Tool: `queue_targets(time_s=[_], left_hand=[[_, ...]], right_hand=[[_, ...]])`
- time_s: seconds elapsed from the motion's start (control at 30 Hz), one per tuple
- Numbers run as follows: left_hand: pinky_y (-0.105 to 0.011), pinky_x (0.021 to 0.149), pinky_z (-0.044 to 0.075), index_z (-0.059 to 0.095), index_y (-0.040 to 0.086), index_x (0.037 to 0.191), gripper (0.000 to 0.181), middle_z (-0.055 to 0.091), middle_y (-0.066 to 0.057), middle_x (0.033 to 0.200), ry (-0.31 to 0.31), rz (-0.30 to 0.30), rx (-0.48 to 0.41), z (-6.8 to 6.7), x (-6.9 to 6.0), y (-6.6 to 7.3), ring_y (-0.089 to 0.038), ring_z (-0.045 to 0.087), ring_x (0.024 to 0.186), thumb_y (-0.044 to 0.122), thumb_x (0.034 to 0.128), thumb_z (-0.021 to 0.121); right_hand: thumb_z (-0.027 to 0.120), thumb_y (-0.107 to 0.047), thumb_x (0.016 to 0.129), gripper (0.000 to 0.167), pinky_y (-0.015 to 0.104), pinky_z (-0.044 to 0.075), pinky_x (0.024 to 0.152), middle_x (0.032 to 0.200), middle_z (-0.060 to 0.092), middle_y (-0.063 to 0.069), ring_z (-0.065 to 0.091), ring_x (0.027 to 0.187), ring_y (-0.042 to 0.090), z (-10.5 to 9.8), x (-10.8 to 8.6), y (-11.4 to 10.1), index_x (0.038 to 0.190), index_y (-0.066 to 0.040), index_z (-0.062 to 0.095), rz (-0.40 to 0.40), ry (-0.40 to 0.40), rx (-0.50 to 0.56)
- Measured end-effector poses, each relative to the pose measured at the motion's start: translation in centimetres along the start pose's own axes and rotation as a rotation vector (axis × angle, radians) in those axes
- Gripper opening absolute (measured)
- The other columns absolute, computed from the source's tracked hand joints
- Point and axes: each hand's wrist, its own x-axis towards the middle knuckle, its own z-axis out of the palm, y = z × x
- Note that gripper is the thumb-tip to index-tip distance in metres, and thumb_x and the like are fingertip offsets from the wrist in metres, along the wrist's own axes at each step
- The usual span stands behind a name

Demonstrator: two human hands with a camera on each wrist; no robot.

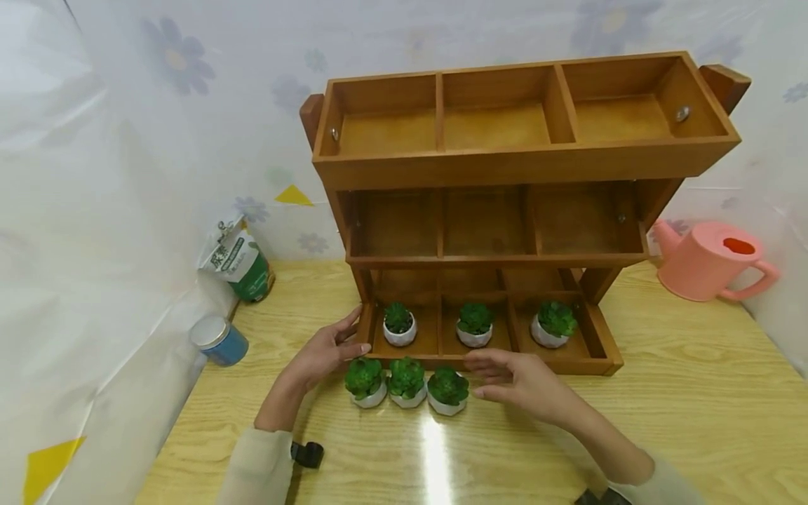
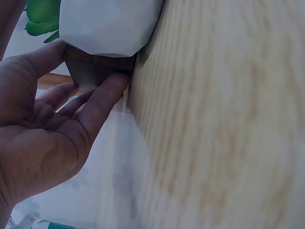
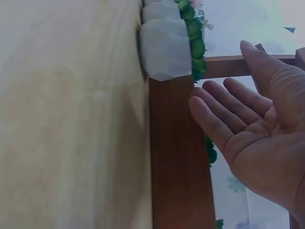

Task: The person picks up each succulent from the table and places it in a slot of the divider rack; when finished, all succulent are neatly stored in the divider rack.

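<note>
A three-tier wooden plant shelf stands on the table. My left hand holds its bottom left corner, thumb at the front and fingers along the side; the left wrist view shows this corner between them. In front of the bottom tier, three potted succulents stand in a row: left, middle and right, in white faceted pots. My right hand hovers by the bottom tier's front board, right of the row, fingers extended, holding nothing.
The bottom tier's compartments each hold a small potted succulent: left, middle, right. A pink watering can stands at right. A blue jar and a green-white pouch are at left, near the draped wall.
</note>
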Motion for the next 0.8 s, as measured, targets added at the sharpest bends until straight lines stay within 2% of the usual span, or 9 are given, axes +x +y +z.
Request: queue_targets(time_s=[0.2, 0.43, 0.63, 0.8], left_hand=[[-0.053, 0.103, 0.051, 0.022, 0.044, 0.159, 0.079, 0.023, -0.017, 0.168, -0.001, 0.004, -0.004, 0.0, 0.0, 0.0, -0.038, 0.052, 0.138, 0.029, 0.0981, 0.069], [-0.055, 0.105, 0.049, 0.023, 0.046, 0.159, 0.079, 0.023, -0.016, 0.168, -0.006, 0.000, -0.009, -0.1, 0.1, -0.1, -0.038, 0.052, 0.138, 0.031, 0.0971, 0.070], [-0.056, 0.106, 0.048, 0.023, 0.044, 0.159, 0.079, 0.021, -0.016, 0.168, -0.011, -0.002, -0.023, -0.2, 0.0, -0.1, -0.039, 0.048, 0.140, 0.030, 0.0973, 0.070], [-0.055, 0.105, 0.049, 0.022, 0.043, 0.160, 0.079, 0.021, -0.016, 0.168, -0.009, -0.003, -0.016, -0.2, 0.1, 0.0, -0.039, 0.049, 0.140, 0.028, 0.0983, 0.069]], right_hand=[[0.073, -0.030, 0.095, 0.054, 0.031, 0.057, 0.093, 0.135, 0.066, 0.013, 0.068, 0.118, 0.031, 0.4, 0.0, 0.8, 0.142, -0.010, 0.058, 0.013, -0.023, -0.010], [0.075, -0.033, 0.093, 0.064, 0.037, 0.057, 0.095, 0.141, 0.062, 0.016, 0.067, 0.120, 0.034, 1.0, 0.8, 1.8, 0.147, -0.007, 0.053, -0.028, -0.092, -0.038], [0.076, -0.044, 0.089, 0.071, 0.035, 0.057, 0.097, 0.146, 0.059, 0.010, 0.066, 0.122, 0.029, 1.5, 1.5, 1.5, 0.149, -0.014, 0.052, 0.009, -0.113, -0.085], [0.079, -0.044, 0.087, 0.074, 0.034, 0.057, 0.095, 0.146, 0.059, 0.005, 0.067, 0.122, 0.025, 2.0, 2.0, 1.2, 0.150, -0.016, 0.051, 0.030, -0.131, -0.122]])
